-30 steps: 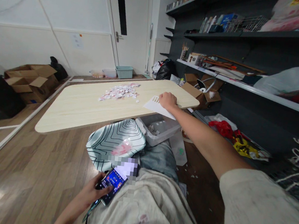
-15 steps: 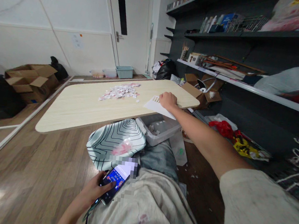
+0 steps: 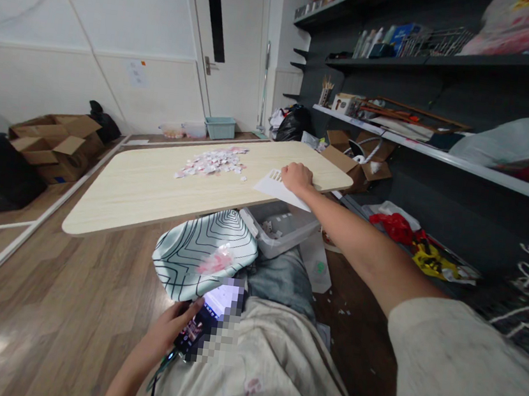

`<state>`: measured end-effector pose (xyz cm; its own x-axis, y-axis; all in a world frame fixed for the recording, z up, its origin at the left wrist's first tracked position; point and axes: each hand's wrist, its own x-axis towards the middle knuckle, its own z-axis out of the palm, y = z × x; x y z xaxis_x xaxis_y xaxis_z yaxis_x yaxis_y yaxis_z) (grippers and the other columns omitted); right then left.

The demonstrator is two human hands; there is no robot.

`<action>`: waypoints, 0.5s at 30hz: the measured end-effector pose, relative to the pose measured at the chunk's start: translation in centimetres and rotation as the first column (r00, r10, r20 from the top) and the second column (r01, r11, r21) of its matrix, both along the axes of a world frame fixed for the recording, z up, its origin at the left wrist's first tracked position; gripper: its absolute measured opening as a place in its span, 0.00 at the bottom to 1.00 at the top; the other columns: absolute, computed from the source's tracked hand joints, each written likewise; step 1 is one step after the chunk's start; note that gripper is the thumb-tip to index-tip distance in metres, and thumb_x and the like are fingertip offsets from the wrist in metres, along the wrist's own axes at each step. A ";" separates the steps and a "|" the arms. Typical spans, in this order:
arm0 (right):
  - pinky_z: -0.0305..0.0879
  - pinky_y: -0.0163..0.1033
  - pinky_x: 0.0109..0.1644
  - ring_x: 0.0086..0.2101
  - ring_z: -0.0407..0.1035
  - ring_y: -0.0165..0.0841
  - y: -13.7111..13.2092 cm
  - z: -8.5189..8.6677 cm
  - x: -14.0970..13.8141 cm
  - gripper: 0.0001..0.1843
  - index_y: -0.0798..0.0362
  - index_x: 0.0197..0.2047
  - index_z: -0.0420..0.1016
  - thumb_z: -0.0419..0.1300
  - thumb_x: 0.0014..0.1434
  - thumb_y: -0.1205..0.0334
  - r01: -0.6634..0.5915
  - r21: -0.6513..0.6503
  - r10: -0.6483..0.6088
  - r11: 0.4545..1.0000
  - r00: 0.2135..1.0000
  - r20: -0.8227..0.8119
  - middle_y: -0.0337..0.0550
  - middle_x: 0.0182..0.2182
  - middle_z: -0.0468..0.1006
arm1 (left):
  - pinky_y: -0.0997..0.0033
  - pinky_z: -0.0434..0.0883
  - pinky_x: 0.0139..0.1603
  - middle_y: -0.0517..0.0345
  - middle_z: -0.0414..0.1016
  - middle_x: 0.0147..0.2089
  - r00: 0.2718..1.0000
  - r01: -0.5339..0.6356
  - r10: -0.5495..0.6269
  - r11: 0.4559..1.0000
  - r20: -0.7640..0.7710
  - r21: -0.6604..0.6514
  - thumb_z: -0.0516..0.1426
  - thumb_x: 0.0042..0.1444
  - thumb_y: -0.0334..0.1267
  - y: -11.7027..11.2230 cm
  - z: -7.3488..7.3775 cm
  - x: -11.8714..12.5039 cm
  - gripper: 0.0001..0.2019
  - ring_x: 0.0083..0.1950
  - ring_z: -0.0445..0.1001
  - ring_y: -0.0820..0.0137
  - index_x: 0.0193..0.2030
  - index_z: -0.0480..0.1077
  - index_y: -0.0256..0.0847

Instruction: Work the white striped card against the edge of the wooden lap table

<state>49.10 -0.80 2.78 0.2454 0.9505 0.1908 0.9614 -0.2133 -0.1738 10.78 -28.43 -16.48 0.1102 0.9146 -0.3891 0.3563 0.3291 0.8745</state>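
White sheet [image 3: 277, 190] on worktop [image 3: 140, 189], four o'clock of scrap pile [image 3: 214, 161]. Our right hand [image 3: 296, 177] curled over it; pinch hidden, can't tell. Left hand [image 3: 172, 325] clasps phone [image 3: 195, 331]. We judge sheet light, bendy, tearable at slots [image 3: 275, 175]: grip solid margin [image 3: 288, 198].

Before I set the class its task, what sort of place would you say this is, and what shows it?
Probably a workroom or storeroom: wall shelves hold bottles and other goods, an open cardboard box sits by the wall, and a pile of small pale pieces covers part of the table.
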 end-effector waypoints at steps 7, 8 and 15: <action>0.79 0.46 0.77 0.76 0.86 0.55 -0.2 0.2 -0.1 0.31 0.62 0.79 0.93 0.52 0.93 0.61 0.003 0.001 -0.003 1.000 1.000 -0.003 0.75 0.73 0.91 | 0.48 0.85 0.71 0.45 0.94 0.56 0.996 0.021 -0.021 1.000 0.085 0.003 0.74 0.52 0.89 -1.6 1.0 -1.0 0.45 0.68 0.87 0.38 0.51 0.91 0.45; 0.79 0.47 0.77 0.76 0.86 0.55 -0.2 0.2 -0.1 0.31 0.62 0.79 0.92 0.52 0.93 0.61 0.002 -0.001 -0.002 1.000 1.000 -0.004 0.75 0.73 0.91 | 0.48 0.85 0.71 0.44 0.94 0.56 0.996 0.024 -0.024 1.000 0.087 0.007 0.75 0.52 0.88 -1.6 1.1 -1.1 0.45 0.68 0.87 0.38 0.51 0.91 0.45; 0.79 0.47 0.76 0.75 0.86 0.55 -0.1 0.1 0.0 0.31 0.62 0.78 0.93 0.51 0.93 0.62 -0.003 0.007 0.003 1.000 1.000 0.004 0.74 0.72 0.91 | 0.44 0.86 0.74 0.45 0.92 0.50 0.994 0.042 -0.047 0.998 0.095 0.053 0.72 0.56 0.89 -1.1 0.0 -1.7 0.41 0.68 0.86 0.36 0.44 0.91 0.48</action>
